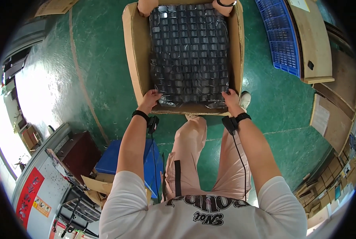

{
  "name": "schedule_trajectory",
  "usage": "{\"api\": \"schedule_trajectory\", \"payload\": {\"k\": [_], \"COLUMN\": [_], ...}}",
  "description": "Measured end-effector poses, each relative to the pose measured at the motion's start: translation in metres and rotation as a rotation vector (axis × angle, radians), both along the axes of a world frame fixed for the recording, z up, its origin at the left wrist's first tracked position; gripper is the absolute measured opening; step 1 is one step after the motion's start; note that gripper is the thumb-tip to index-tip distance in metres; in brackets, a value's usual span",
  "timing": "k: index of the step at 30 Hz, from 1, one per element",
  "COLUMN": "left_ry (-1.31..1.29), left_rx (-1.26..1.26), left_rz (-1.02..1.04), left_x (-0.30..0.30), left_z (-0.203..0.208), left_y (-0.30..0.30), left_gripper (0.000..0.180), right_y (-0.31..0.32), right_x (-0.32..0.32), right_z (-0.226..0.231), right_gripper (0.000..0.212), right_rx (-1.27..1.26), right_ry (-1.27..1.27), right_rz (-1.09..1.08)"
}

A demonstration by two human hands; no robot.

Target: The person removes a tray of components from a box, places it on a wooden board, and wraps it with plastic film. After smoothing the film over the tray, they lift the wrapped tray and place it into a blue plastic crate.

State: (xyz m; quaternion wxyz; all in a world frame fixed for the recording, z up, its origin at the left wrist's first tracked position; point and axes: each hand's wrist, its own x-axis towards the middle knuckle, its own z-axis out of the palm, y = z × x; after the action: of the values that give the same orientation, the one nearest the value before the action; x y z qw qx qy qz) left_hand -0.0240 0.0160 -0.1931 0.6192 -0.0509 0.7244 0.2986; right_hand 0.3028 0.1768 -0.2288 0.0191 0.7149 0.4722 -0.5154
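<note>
An open cardboard box (135, 75) holds a flat, film-wrapped pack of small black pieces (190, 51), set in close rows. At the pack's near left corner, my left hand (150, 99) reaches over the box wall with its fingers closed on the pack's edge. My right hand (231, 98) grips the near right corner the same way. Loose clear film shines between and beside my fingers. Another person's two hands, one left (147, 6) and one right (224, 7), reach into the far corners of the box; their fingertips are mostly hidden.
Blue plastic crates (281, 40) stand beside cardboard (313, 44) at the far right. A blue bin (110, 159) is near my left side. Stacked cartons (329, 179) line the lower right. Beneath the box runs a green floor (102, 59).
</note>
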Motion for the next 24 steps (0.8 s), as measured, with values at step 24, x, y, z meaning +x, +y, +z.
{"api": "schedule_trajectory", "payload": {"k": [24], "left_ry": [1.041], "left_rx": [-0.304], "left_rz": [-0.822], "left_x": [0.048], "left_z": [-0.047], "left_y": [0.000], "left_gripper": [0.041], "right_y": [0.023], "right_x": [-0.016], "right_z": [0.020], "right_gripper": [0.042], "right_rx": [0.329], "right_ry": [-0.159], "right_rz": [0.542]}}
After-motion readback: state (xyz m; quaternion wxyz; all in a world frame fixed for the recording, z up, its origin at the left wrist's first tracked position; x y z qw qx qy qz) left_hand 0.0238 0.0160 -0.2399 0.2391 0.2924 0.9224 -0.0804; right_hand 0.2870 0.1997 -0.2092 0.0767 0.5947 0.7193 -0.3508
